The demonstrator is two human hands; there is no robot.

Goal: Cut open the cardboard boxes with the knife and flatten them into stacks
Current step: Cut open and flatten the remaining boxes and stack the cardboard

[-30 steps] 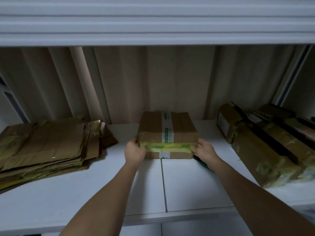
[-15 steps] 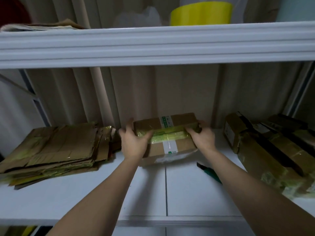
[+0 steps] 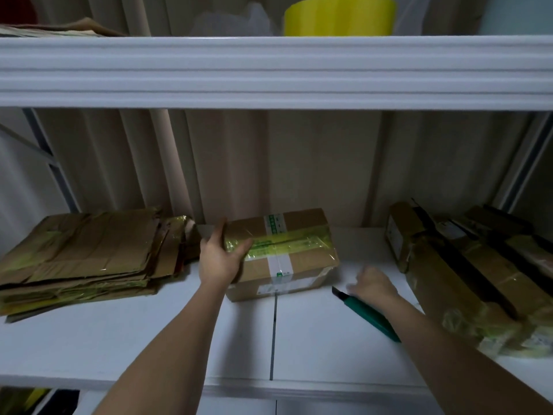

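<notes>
Now taped brown cardboard box (image 3: 281, 253) steadied mid-shelf by left hand (image 3: 220, 259) gripping its left end; right hand (image 3: 372, 286) (fingers loose, nothing held) lowered twd green-handled utility knife (image 3: 366, 314), presumably for pickup.

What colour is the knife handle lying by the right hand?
Green, with a dark tip; the knife shows clearly in the head view, beside the right hand.

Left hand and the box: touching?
Touching. In the head view the left hand grips the box's left end, thumb lying on its taped top.
</notes>
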